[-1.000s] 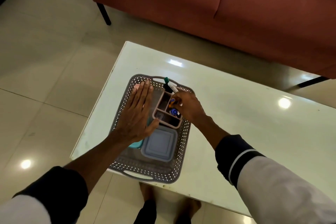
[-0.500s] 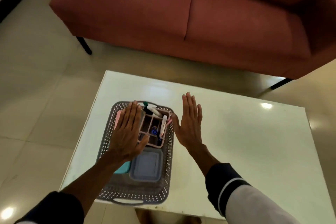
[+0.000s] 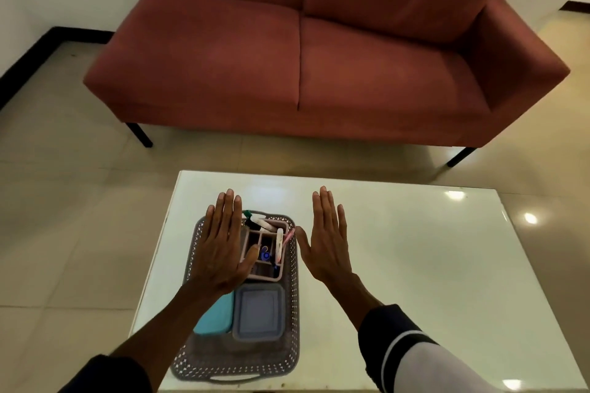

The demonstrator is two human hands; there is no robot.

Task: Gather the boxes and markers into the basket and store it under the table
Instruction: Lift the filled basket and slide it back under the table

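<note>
Low in the frame, left of centre, the grey perforated plastic basket [image 3: 292,303] sits on the glossy white rectangular table [image 3: 415,265], near its left edge. The left hand [image 3: 220,246] hovers flat over the basket's upper left part, palm down, fingers straight and pressed together, thumb angled out toward the divider — it holds nothing.

Inside the basket, toward the bottom of the frame, a turquoise flat plastic box [image 3: 215,316] lies just beside a grey-blue lidded rectangular box [image 3: 259,313]. Above them stands a pink plastic compartment organiser [image 3: 266,252] with several markers [image 3: 279,244] leaning in its slots; their exact count is hard to read.

Just right of the basket's rim, the right hand [image 3: 329,242] hangs over bare tabletop, likewise flat, fingers straight and close together, thumb spread toward the basket, gripping nothing.

Nothing loose shows on the rest of the table, so the gathering looks finished — what seems left is the second half: taking the basket by its handles and stowing it under the table. The basket has not left the tabletop. Across the upper frame stands a rust-red two-seat fabric sofa [image 3: 319,51].
</note>
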